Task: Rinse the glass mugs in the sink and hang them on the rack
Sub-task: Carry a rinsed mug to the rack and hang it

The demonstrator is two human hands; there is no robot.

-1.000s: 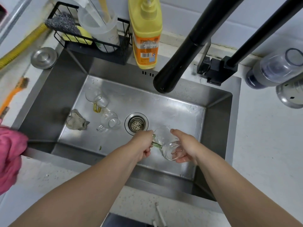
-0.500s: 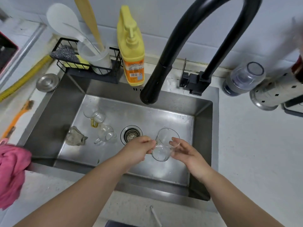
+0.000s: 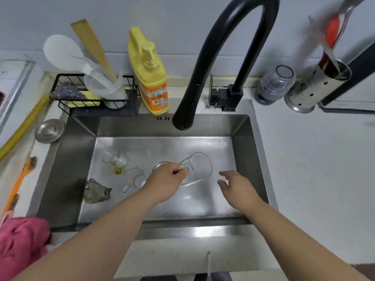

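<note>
A pink cloth point(image 3: 21, 243) was bunched at the far left edge of the counter point(image 3: 316, 169), with an orange-handled brush point(image 3: 19, 182) lying just above it. Inside the steel sink point(image 3: 67, 173), a crumpled grey rag point(image 3: 95, 191) was parked by the left wall, and two glass mugs were left on their sides: one further back point(image 3: 114, 159) with some yellowish residue beside it, one nearer point(image 3: 135, 178). Over the drain, a third glass mug point(image 3: 197, 168) was held tilted, mouth pointing up and right, its handle pinched by the curled fingers point(image 3: 179, 172) of the left hand point(image 3: 165, 182). The right hand point(image 3: 236, 186) was kept just beside that mug, not touching, fingers spread loose and holding nothing. The black faucet point(image 3: 205, 63) was arched above, no water seen running.
</note>
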